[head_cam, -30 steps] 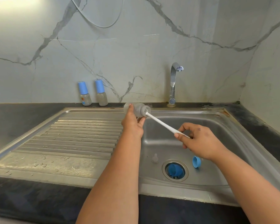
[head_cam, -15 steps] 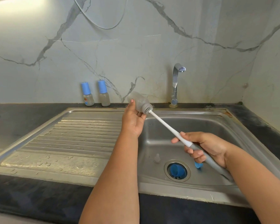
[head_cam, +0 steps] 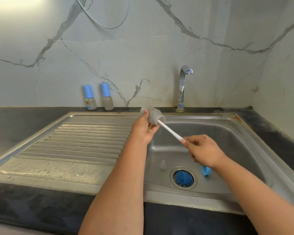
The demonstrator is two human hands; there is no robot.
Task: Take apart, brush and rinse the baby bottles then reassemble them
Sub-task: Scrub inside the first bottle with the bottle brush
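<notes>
The bottle (head_cam: 152, 116) lies tilted in the left hand (head_cam: 145, 131), held above the sink's back rim where the draining board meets the basin, its open mouth facing right and toward the basin. The left grip is clamped on it, thumb up on the closed end and fingers curled beneath. The brush (head_cam: 170, 131) now has its head pushed inside the bottle; half a second ago the bristles showed at the mouth, so the brush has gone back in. Only the white shaft shows between the two hands.

The right hand (head_cam: 204, 150) has slid up and forward with it. Its grip is clamped on the shaft, pinching it near the white end, and the grey handle seen earlier below the hand is now hidden behind the hand. The bottle itself sits a little lower and flatter than before.

In the sink (head_cam: 244, 141) a teat (head_cam: 163, 165) stands left of the drain, a blue cap (head_cam: 183, 178) rests in the drain opening, and a blue ring (head_cam: 206, 170) lies just right of it, partly under the right wrist; none has moved. Two bottles with blue caps (head_cam: 98, 97) stand upright on the desk (head_cam: 24, 116) against the wall, left of the tap (head_cam: 182, 87).
</notes>
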